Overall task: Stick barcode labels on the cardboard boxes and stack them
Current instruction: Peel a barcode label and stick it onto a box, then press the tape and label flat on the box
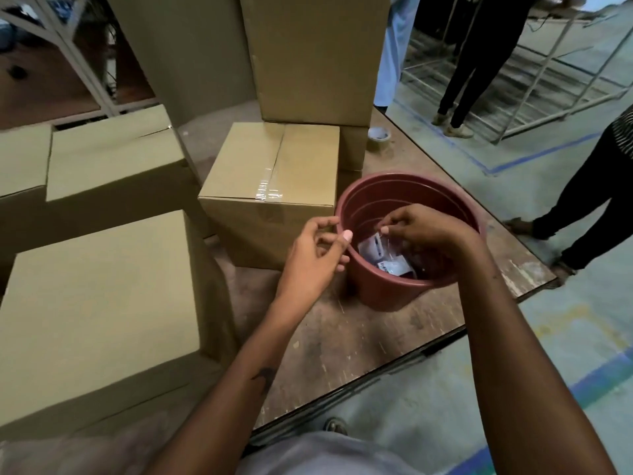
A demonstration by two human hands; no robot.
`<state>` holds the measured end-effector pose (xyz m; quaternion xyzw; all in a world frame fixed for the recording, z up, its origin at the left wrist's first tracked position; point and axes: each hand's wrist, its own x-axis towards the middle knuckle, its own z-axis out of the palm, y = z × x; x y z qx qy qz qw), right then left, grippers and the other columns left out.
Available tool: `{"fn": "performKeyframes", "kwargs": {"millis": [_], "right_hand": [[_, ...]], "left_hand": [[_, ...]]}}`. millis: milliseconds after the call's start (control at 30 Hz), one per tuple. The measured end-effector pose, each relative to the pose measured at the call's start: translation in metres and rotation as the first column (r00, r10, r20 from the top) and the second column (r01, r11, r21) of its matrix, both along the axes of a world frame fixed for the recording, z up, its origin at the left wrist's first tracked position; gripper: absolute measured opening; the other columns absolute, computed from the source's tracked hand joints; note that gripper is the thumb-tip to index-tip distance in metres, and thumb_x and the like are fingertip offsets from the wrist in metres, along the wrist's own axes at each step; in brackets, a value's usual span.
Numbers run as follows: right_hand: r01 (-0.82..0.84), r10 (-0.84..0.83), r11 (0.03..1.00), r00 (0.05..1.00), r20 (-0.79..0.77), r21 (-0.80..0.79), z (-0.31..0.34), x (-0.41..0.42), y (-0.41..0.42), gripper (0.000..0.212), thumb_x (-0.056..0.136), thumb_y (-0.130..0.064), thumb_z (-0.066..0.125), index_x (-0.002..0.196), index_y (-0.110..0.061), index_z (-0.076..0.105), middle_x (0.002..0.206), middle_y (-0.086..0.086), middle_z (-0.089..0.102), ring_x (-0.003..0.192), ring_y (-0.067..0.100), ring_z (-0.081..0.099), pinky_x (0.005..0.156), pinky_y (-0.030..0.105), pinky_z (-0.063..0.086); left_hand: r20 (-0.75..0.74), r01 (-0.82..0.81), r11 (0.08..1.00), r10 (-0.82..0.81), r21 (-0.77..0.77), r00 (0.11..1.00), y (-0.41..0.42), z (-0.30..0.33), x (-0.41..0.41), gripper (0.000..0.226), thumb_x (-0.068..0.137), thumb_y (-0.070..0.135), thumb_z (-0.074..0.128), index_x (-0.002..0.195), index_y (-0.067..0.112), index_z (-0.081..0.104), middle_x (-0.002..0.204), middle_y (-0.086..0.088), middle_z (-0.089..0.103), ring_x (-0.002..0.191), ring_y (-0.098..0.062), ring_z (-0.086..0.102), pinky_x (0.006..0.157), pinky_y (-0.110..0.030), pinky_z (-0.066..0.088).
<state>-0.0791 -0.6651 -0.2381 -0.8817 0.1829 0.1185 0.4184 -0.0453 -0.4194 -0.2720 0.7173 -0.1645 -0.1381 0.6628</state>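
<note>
1. White labels lay in a loose heap at the bottom of a reddish bucket, which stood on a worn table near its right edge.
2. The right hand reached inside the bucket, thumb and fingertips pinching a small white label just above the heap.
3. The left hand hung at the bucket's left rim, fingers loosely curled and holding nothing; whether it touched the rim could not be told.
4. A taped box stood just left of the bucket, in front of a tall stack of boxes.
5. More boxes filled the left side of the table.
6. A tape roll lay beside the stack.
7. Other people's legs stood on the floor at right.
</note>
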Motion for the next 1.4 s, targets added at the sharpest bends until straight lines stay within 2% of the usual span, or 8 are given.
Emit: {"fn": "performKeyframes", "kwargs": {"millis": [100, 200, 333, 533, 667, 1067, 1200, 1400], "right_hand": [[-0.070, 0.070, 0.997, 0.997, 0.013, 0.036, -0.002, 0.004, 0.002, 0.037, 0.111, -0.029, 0.059, 0.148, -0.028, 0.064, 0.131, 0.001, 0.075, 0.114, 0.025, 0.075, 0.101, 0.051, 0.061], [-0.143, 0.153, 0.984, 0.983, 0.104, -0.103, -0.001, 0.005, 0.004, 0.038, 0.112, -0.028, 0.057, 0.150, -0.028, 0.063, 0.145, -0.004, 0.068, 0.132, 0.014, 0.063, 0.117, 0.044, 0.050], [-0.033, 0.097, 0.966, 0.966, 0.240, -0.257, -0.002, 0.002, 0.009, 0.024, 0.105, -0.023, 0.068, 0.123, -0.033, 0.081, 0.120, -0.013, 0.080, 0.114, 0.004, 0.071, 0.105, 0.033, 0.055], [0.157, -0.067, 0.965, 0.920, 0.386, -0.208, 0.006, -0.007, 0.024, 0.008, 0.093, -0.024, 0.084, 0.096, -0.031, 0.085, 0.083, -0.020, 0.078, 0.086, -0.008, 0.071, 0.079, 0.017, 0.052], [0.123, -0.071, 0.989, 0.891, 0.448, -0.086, 0.017, -0.018, 0.046, 0.009, 0.094, -0.025, 0.083, 0.102, -0.029, 0.084, 0.089, -0.017, 0.081, 0.086, -0.009, 0.073, 0.077, 0.007, 0.049], [-0.013, 0.007, 1.000, 0.839, 0.544, 0.007, 0.028, -0.031, 0.157, 0.016, 0.099, -0.019, 0.075, 0.114, -0.024, 0.079, 0.097, -0.015, 0.081, 0.094, -0.007, 0.073, 0.089, 0.018, 0.057], [-0.157, 0.132, 0.987, 0.881, 0.455, 0.019, 0.022, -0.015, 0.221, 0.024, 0.103, -0.032, 0.072, 0.126, -0.030, 0.073, 0.106, -0.015, 0.079, 0.099, -0.002, 0.073, 0.096, 0.033, 0.059], [-0.217, 0.227, 0.974, 0.935, 0.273, -0.069, 0.009, 0.009, 0.334, 0.070, 0.100, -0.058, 0.067, 0.156, -0.025, 0.043, 0.151, 0.002, 0.054, 0.135, 0.019, 0.058, 0.112, 0.041, 0.049]], "left_hand": [[0.125, 0.008, 0.992, -0.024, 0.125, 0.992, -0.003, 0.004, -0.008, 0.026, 0.100, 0.025, 0.077, 0.124, 0.029, 0.069, 0.096, 0.010, 0.078, 0.084, -0.006, 0.077, 0.083, -0.037, 0.066], [0.160, 0.004, 0.981, -0.036, 0.195, 0.986, -0.009, 0.011, -0.018, 0.027, 0.099, 0.025, 0.078, 0.124, 0.029, 0.070, 0.094, 0.017, 0.077, 0.082, 0.005, 0.072, 0.084, -0.023, 0.062], [0.182, -0.030, 0.978, -0.009, 0.209, 0.983, -0.016, 0.013, -0.023, 0.028, 0.097, 0.024, 0.079, 0.123, 0.030, 0.071, 0.094, 0.018, 0.078, 0.082, 0.003, 0.073, 0.087, -0.029, 0.063], [0.176, -0.049, 0.978, 0.012, 0.204, 0.984, -0.017, 0.014, -0.025, 0.027, 0.097, 0.023, 0.079, 0.122, 0.030, 0.070, 0.095, 0.017, 0.079, 0.084, 0.001, 0.074, 0.088, -0.034, 0.065], [0.209, -0.086, 0.980, 0.047, 0.181, 0.977, -0.013, 0.013, -0.023, 0.026, 0.097, 0.020, 0.080, 0.121, 0.027, 0.071, 0.097, 0.012, 0.079, 0.087, 0.002, 0.074, 0.086, -0.031, 0.065], [0.254, -0.159, 0.974, 0.115, 0.163, 0.960, 0.080, 0.035, -0.017, 0.033, 0.098, 0.024, 0.079, 0.129, 0.024, 0.067, 0.116, 0.009, 0.077, 0.104, -0.001, 0.075, 0.091, -0.033, 0.065], [0.438, -0.334, 0.888, 0.176, 0.317, 0.882, 0.155, 0.048, -0.029, 0.041, 0.100, 0.033, 0.077, 0.137, 0.023, 0.063, 0.127, 0.008, 0.072, 0.112, 0.000, 0.070, 0.097, -0.023, 0.060], [0.510, -0.527, 0.691, 0.260, 0.495, 0.820, 0.279, 0.042, -0.020, 0.046, 0.103, 0.044, 0.068, 0.143, 0.025, 0.057, 0.136, 0.004, 0.065, 0.126, -0.012, 0.062, 0.104, -0.037, 0.055]]}}
